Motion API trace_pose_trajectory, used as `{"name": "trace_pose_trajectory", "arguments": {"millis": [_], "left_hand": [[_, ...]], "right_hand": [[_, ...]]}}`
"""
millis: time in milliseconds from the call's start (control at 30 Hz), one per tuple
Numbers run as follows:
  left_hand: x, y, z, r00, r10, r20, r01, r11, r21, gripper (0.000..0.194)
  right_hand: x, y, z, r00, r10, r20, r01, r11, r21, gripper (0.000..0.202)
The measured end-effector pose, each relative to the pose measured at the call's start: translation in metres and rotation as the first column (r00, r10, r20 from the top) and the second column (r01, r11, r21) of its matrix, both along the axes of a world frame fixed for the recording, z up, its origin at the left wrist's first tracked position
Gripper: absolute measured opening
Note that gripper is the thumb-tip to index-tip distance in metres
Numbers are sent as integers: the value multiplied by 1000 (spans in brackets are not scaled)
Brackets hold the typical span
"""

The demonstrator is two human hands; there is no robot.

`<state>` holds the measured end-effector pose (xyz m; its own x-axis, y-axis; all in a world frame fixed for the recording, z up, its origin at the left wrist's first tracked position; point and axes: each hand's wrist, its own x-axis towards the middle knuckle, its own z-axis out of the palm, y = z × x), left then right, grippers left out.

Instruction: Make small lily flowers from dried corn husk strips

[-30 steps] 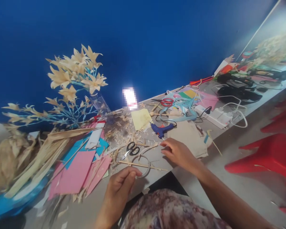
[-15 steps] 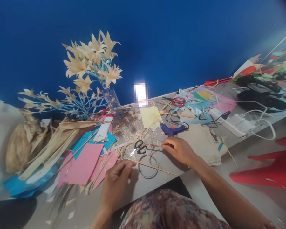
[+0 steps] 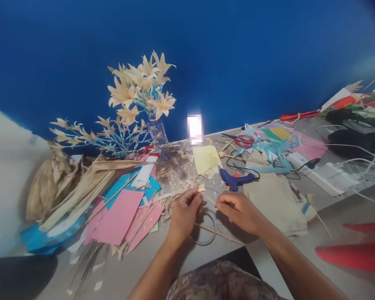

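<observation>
My left hand (image 3: pixel 185 212) is closed, thumb against fingers, pinching a small pale piece of dried husk (image 3: pixel 201 188). To its right my right hand (image 3: pixel 239 210) is closed on one end of a thin pale strip (image 3: pixel 211 201), whose other end points toward the left fingertips. Whether the strip touches the husk piece I cannot tell. Below the hands a grey ring (image 3: pixel 214 231) lies on the table, with a thin stick (image 3: pixel 231 237) across it. A blue glue gun (image 3: pixel 236 179) lies just beyond my right hand. The black-handled scissors are hidden behind my left hand.
Cream husk flowers (image 3: pixel 143 83) stand in a clear vase (image 3: pixel 159 137) at the back left. Pink paper (image 3: pixel 118 216) and dried husks (image 3: pixel 81 187) cover the left side. On the right lie a beige cloth (image 3: pixel 268 204), red-handled scissors (image 3: pixel 244 141) and a white power strip (image 3: pixel 328 179).
My left hand has moved up and right, off the stick by the ring, and now pinches the husk piece near my right hand. The view has shifted, too.
</observation>
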<state>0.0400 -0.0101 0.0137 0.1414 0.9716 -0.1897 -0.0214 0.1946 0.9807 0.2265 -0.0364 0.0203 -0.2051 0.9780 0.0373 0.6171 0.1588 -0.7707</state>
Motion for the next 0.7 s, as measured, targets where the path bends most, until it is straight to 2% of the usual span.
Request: {"name": "trace_pose_trajectory", "arguments": {"millis": [133, 333, 533, 600, 700], "left_hand": [[0, 0, -5, 991, -36, 128, 44, 997, -59, 31], [-2, -1, -11, 978, -12, 206, 40, 991, -131, 27], [-4, -1, -10, 997, -77, 16, 78, 996, -52, 31], [-4, -3, -8, 995, -85, -56, 84, 996, -9, 30], [-9, -5, -5, 961, -94, -260, 135, 980, 144, 28]], "right_hand": [[3, -2, 1, 999, 24, 43, -19, 994, -109, 28], [5, -3, 6, 997, 79, -15, -80, 986, -146, 33], [10, -7, 14, 994, 45, -99, -62, 983, -171, 32], [10, -7, 15, 998, 41, -56, -47, 991, -123, 31], [12, -8, 15, 996, 69, 53, -68, 998, -19, 31]]}}
